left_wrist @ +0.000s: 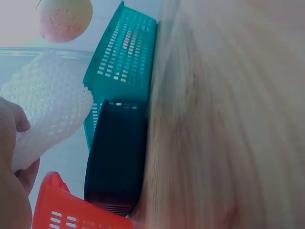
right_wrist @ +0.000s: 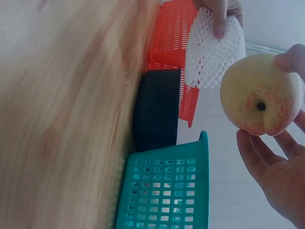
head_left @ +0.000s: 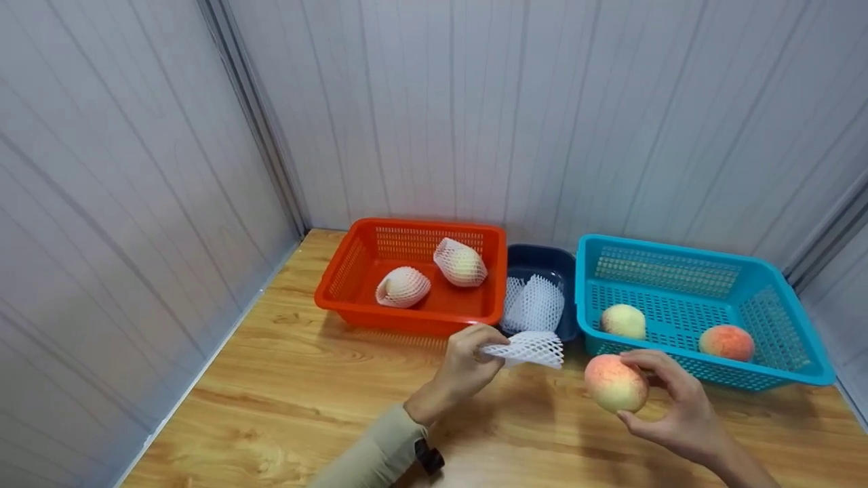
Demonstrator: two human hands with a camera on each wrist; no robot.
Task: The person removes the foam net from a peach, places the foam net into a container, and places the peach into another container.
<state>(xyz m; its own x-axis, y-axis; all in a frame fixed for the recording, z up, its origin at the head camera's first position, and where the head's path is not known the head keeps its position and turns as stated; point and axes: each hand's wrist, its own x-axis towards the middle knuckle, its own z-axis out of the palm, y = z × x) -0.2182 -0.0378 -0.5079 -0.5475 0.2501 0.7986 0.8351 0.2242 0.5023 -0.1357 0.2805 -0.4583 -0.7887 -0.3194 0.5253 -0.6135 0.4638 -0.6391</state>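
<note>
My left hand [head_left: 471,362] pinches a white foam fruit net [head_left: 532,349] by its left end, and the net's mesh end points right. In my right hand [head_left: 681,410] a pink and cream peach [head_left: 616,383] is held between thumb and fingers, in front of the blue basket. A gap separates net and peach in the head view. The right wrist view shows the peach [right_wrist: 262,95] with its dark stem hollow facing the camera. In the left wrist view the net [left_wrist: 50,102] spreads out from the fingers, below the peach [left_wrist: 66,18].
A red basket [head_left: 413,320] at left holds two peaches in foam nets [head_left: 461,263]. Beside it, a dark blue bin [head_left: 542,252] contains more foam nets [head_left: 540,303]. The blue basket [head_left: 678,249] at right holds two bare peaches [head_left: 727,343]. Walls stand behind and at both sides.
</note>
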